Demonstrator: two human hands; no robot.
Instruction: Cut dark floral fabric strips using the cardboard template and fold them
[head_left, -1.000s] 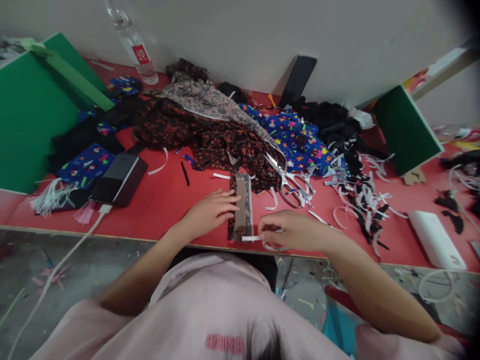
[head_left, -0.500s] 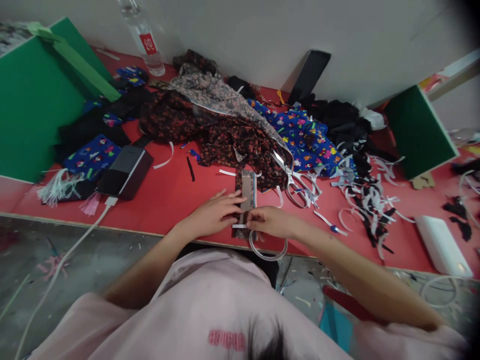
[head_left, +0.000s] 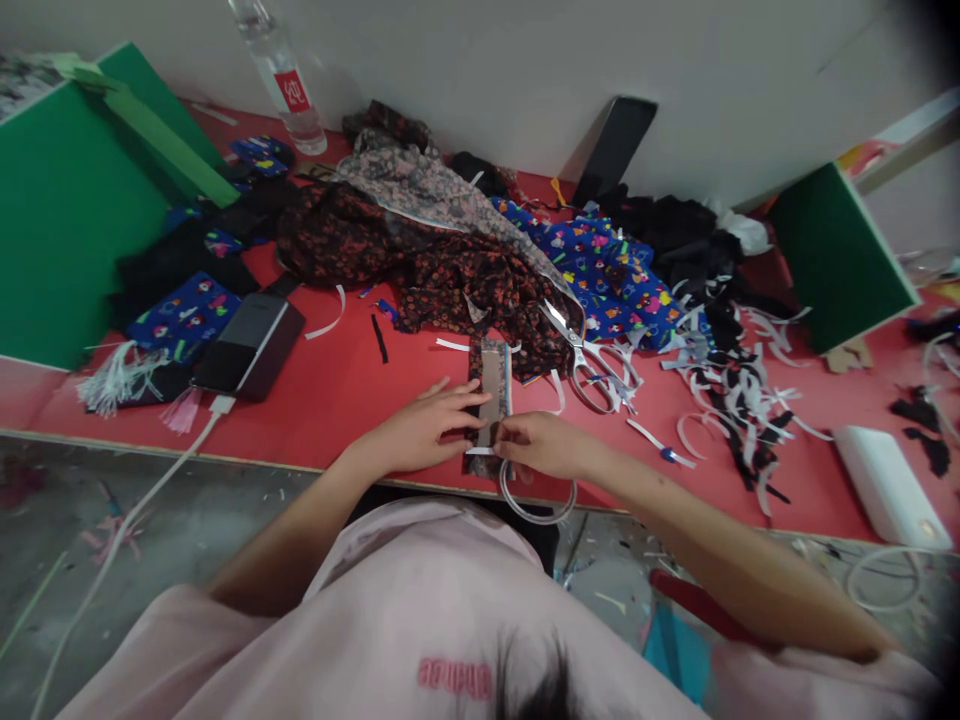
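Observation:
My left hand (head_left: 424, 430) lies flat with spread fingers, its fingertips pressing on a narrow piece of floral cloth (head_left: 478, 467). A grey-brown strip (head_left: 492, 378) runs lengthwise over that cloth. At the near end, my right hand (head_left: 544, 445) is closed in a pinch on a short white strip (head_left: 478, 451) lying crosswise; its fingertips partly cover it. Beneath the right hand hangs a thin whitish ring (head_left: 541, 522), possibly a narrow roll of tape, over the table's front edge. Scissors (head_left: 592, 370) with white handles rest partly opened beyond the right hand.
Dark floral cloth (head_left: 337, 240) and blue patterned cloth (head_left: 622, 280) are heaped behind. White and black scraps (head_left: 739, 410) litter the right side. A dark box (head_left: 255, 340) with a cable, a water bottle (head_left: 292, 100), a leaning phone (head_left: 615, 150) and a white power bank (head_left: 889, 485) stand around.
The camera view has shifted slightly. Both hands stay almost in place on the cloth piece, and the short white strip sits marginally farther from the table edge.

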